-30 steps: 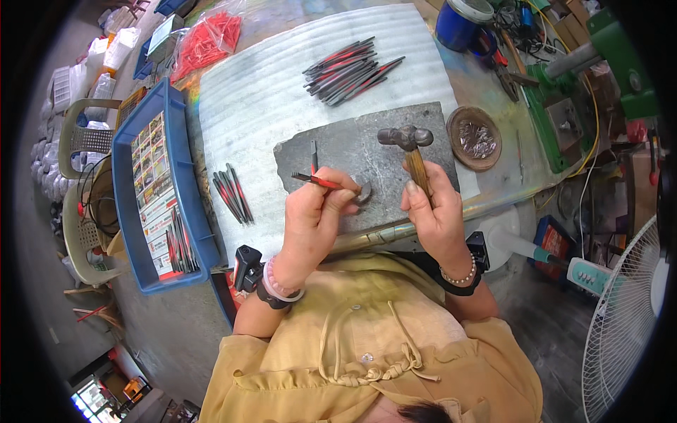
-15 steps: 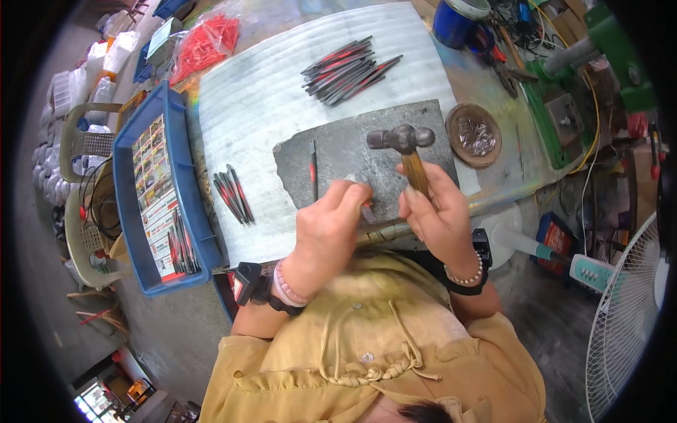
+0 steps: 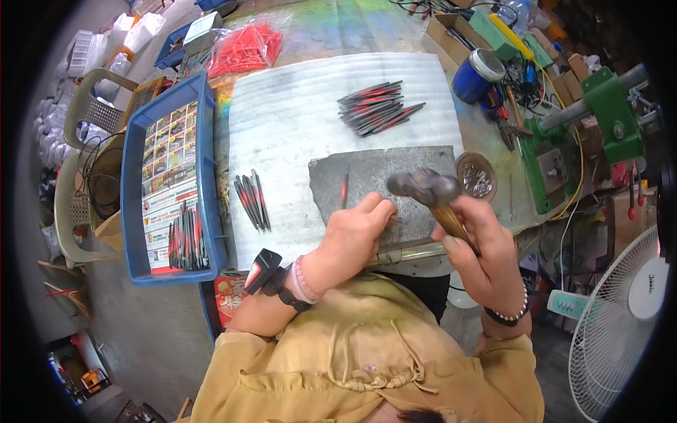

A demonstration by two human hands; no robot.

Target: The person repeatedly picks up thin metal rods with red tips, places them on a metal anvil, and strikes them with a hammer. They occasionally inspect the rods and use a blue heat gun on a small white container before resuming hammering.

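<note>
My right hand is closed around the wooden handle of a ball-peen hammer, whose dark head is raised above a grey stone slab. My left hand is closed at the slab's near edge, its fingertips pinching something too small and hidden to name. On the slab, left of those fingers, lies a slim black-and-red rod. A larger pile of similar rods rests beyond the slab on a white foam sheet, and a small group of rods lies to the left.
Right of the slab sits a round brown dish of small shiny pieces. A blue tray at the left holds more rods on printed paper. A green metal press, pliers and a blue tub stand right; a fan is near right.
The view has shifted, so the table sits lower in the picture. The hammer in my right hand has moved, its head now turned and nearer. My left hand is still closed beside the slab.
</note>
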